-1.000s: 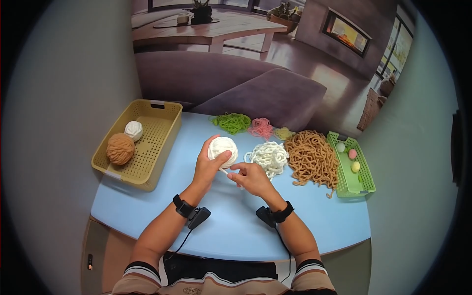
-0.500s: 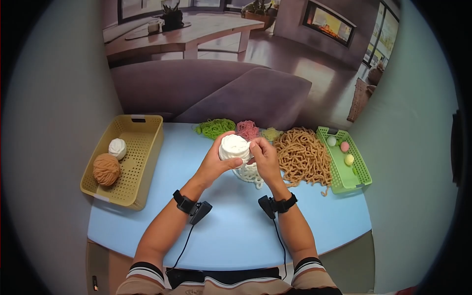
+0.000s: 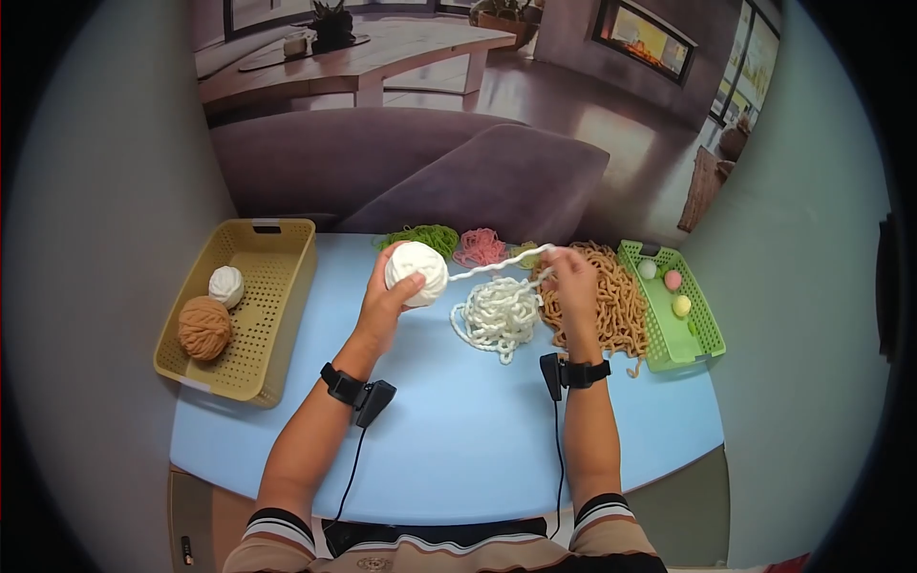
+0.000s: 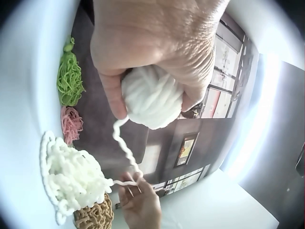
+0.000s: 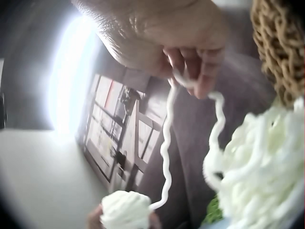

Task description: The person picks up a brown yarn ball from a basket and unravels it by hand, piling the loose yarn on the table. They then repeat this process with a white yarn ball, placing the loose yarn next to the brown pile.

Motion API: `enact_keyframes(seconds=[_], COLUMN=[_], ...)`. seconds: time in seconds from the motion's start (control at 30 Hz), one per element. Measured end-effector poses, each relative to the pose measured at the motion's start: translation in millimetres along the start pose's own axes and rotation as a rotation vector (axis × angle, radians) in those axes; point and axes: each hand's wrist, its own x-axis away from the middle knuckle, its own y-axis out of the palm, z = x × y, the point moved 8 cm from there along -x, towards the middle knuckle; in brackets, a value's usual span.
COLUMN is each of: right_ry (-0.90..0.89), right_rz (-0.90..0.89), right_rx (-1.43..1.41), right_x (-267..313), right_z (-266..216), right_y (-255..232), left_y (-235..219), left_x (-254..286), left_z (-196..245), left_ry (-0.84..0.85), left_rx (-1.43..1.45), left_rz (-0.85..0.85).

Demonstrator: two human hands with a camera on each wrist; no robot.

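Note:
My left hand grips a wound ball of thick white yarn, thumb across its front. From the ball a white strand runs right to my right hand, which holds it in curled fingers. In the right wrist view the strand passes through those fingers and down to the loose pile. That tangled white yarn pile lies on the blue table between and beyond my hands. Just behind my right hand spreads a heap of brown chunky yarn.
A tan basket at left holds a brown yarn ball and a white one. Green yarn and pink yarn lie along the back edge. At right, a green basket holds several small balls.
My right hand went from the ball's side out to the right, drawing a length of strand between the hands. My left hand moved slightly left with the ball. The white pile shows again.

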Motion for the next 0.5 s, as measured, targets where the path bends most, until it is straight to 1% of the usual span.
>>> enact_keyframes(seconds=[0.03,0.1,0.17,0.2,0.23,0.3,0.33,0.43,0.5], right_ry=[-0.029,-0.277,-0.312,-0.152,0.01,0.079,0.114,0.126,0.16], right_rz=[-0.101,-0.13,-0.266,-0.402,-0.532,-0.586,-0.616,-0.621,-0.68], right_rx=[0.241,0.318,0.134,-0.02,-0.175,-0.234,-0.263,-0.245,-0.151], right_x=[-1,6,36,54,73,92,97,97,99], right_z=[7,-2,-43,-52,-54,-53,-52,-48,-48], right_y=[10,27,67,88,108,127,132,135,137], left_y=[0,3,18,23,23,24,24,24,27], left_x=[0,2,6,8,9,10,10,12,14], left_z=[3,10,12,11,12,15,17,29,34], left_ry=[-0.008,-0.03,-0.035,-0.039,-0.018,0.022,0.011,0.005,0.028], left_rx=[-0.016,-0.05,-0.012,0.007,0.028,0.07,0.098,0.154,0.15], left_rz=[0.008,0.022,-0.041,-0.074,-0.069,-0.061,-0.072,-0.078,-0.056])
